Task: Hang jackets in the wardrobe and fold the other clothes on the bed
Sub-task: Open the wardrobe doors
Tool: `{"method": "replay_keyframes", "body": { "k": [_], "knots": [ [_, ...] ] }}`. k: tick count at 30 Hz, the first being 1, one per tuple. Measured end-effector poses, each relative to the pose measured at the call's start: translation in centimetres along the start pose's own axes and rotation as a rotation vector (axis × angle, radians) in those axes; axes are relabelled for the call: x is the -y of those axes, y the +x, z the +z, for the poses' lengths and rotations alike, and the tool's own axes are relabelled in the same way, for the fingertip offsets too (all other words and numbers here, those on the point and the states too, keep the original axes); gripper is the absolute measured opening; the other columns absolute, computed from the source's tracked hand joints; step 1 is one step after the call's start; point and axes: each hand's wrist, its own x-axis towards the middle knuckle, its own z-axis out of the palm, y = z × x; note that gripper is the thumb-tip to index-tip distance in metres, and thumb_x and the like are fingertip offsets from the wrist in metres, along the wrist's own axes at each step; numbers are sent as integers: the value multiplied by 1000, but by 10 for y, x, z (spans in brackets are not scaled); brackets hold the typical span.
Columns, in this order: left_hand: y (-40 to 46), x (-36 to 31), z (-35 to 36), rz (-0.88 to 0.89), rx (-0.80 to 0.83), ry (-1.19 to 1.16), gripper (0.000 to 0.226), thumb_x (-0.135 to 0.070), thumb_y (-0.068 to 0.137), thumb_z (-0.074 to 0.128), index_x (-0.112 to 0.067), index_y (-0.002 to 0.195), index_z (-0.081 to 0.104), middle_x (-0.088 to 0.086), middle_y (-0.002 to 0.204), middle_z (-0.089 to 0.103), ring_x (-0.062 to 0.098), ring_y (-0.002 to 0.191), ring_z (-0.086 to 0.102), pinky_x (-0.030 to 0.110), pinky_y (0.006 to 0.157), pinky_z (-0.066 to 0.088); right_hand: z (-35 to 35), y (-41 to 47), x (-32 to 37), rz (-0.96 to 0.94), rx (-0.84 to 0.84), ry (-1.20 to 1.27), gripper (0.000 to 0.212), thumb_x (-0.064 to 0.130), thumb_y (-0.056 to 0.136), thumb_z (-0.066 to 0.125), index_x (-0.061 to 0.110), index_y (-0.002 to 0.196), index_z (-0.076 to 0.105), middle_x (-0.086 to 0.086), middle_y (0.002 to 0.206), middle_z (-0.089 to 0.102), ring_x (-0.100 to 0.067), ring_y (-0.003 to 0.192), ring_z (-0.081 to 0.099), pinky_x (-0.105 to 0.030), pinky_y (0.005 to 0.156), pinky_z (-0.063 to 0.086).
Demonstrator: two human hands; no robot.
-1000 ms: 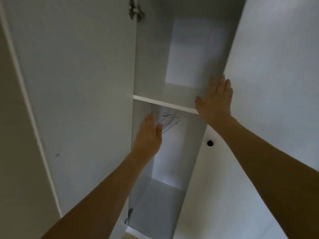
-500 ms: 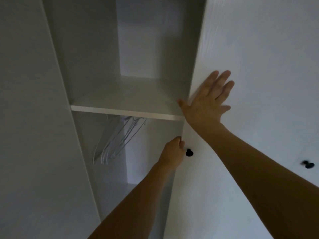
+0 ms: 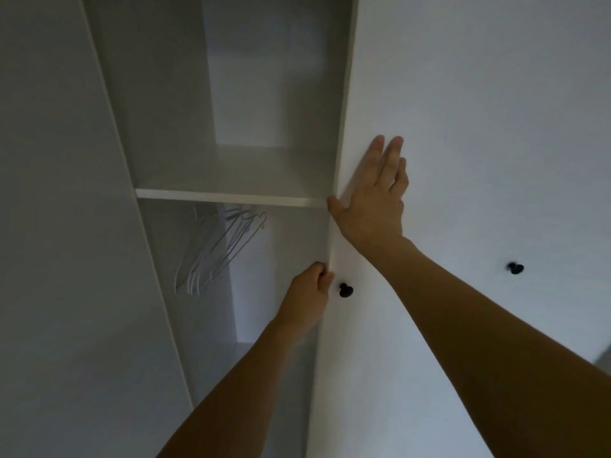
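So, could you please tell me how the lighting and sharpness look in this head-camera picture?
Head view: dim and grey overall, with the wardrobe interior shadowed; the white hangers look faint and soft; wide-angle distortion slants the door edges; both forearms are dark, while the right hand on the door is better lit.

You'll see white hangers (image 3: 215, 249) bunched just under the shelf (image 3: 228, 197). Below and right of the shelf sits a black knob (image 3: 346, 290), with a second black knob (image 3: 515, 268) farther right.
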Motion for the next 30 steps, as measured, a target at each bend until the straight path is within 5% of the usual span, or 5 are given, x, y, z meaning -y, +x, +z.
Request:
{"method": "replay_keyframes", "body": {
  "k": [8, 12, 16, 19, 30],
  "knots": [
    [-153, -91, 57, 39, -5, -24, 33, -32, 95, 58, -22, 68, 44, -8, 62, 47, 2, 53, 40, 10, 52, 35, -131, -98, -69, -135, 78, 250, 102, 31, 87, 65, 11, 152, -11, -11, 161, -13, -29, 148, -5, -39, 117, 4],
    [-187, -136, 100, 108, 109, -45, 32, -36, 90, 66, -18, 69, 49, -6, 61, 49, 2, 53, 43, 13, 55, 37, -201, -130, -119, -15, 165, 416, 96, 35, 89, 66, 25, 154, -2, 3, 162, 9, -22, 146, 22, -41, 116, 27],
    [-190, -173, 147, 64, 301, -16, 59, -56, 82, 67, -25, 131, 52, -7, 121, 63, 11, 104, 63, 31, 93, 52, -255, -147, -158, 77, 172, 335, 80, 31, 92, 62, 29, 154, 11, 1, 151, 38, -27, 129, 50, -37, 102, 43],
    [-186, -201, 178, 45, 415, -23, 103, -70, 73, 67, -32, 154, 15, -10, 160, 18, 17, 144, 27, 38, 112, 32, -281, -159, -189, 135, 108, 350, 61, 25, 95, 58, 20, 147, 28, -1, 140, 50, -28, 123, 55, -43, 103, 47],
    [-174, -258, 292, 130, 417, -18, 101, -60, 78, 67, -22, 154, 13, -2, 154, 35, 23, 132, 48, 37, 107, 43, -314, -163, -292, 241, -91, 206, 10, 21, 99, 49, 15, 102, 41, -1, 85, 61, -21, 75, 63, -41, 72, 56]
  ]
}}
